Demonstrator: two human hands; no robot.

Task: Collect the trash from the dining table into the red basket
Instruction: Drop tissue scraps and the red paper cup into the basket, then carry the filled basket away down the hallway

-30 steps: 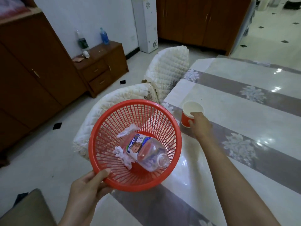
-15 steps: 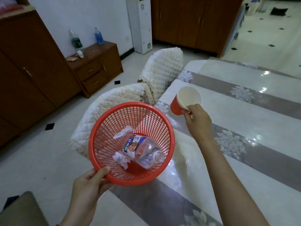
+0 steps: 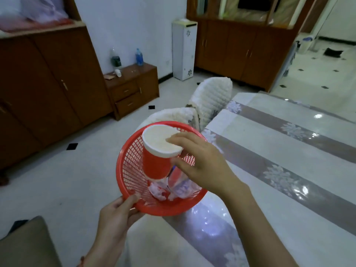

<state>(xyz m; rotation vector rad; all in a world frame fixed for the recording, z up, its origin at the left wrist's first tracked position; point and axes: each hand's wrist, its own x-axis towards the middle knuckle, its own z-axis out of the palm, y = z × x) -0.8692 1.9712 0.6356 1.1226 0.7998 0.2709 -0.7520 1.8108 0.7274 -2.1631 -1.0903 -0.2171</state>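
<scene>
- Head view: my right hand (image 3: 200, 160) pinches the cup (image 3: 158, 153) at its rim, thumb on the outside and a fingertip over the lip, and holds it upright above the open mouth of the basket (image 3: 134, 189).
- My left hand (image 3: 117, 214) is closed on the near rim of the basket, thumb on top, keeping it tilted toward me beside the edge of the table (image 3: 289, 151).
- To do this step well, I judge I should lower the cup inside the rim before I let go — a drop from this height could bounce off what is already in there. The left hand should keep the basket level enough that nothing rolls out.
- Inside the basket lie a clear bottle (image 3: 181, 180) and crumpled tissue (image 3: 158, 192), partly hidden by my hand and the cup.
- Materials: the cup looks like thin paper, red outside, white inside, a tapered cylinder with a rolled lip — light and easy to crush if I squeeze.
- The basket is red plastic lattice, round, with a smooth solid rim that gives a firm hold.
- The table has a glossy cover, grey bands with pale flower patterns; the part I see holds no more trash, though its far end is out of frame.
</scene>
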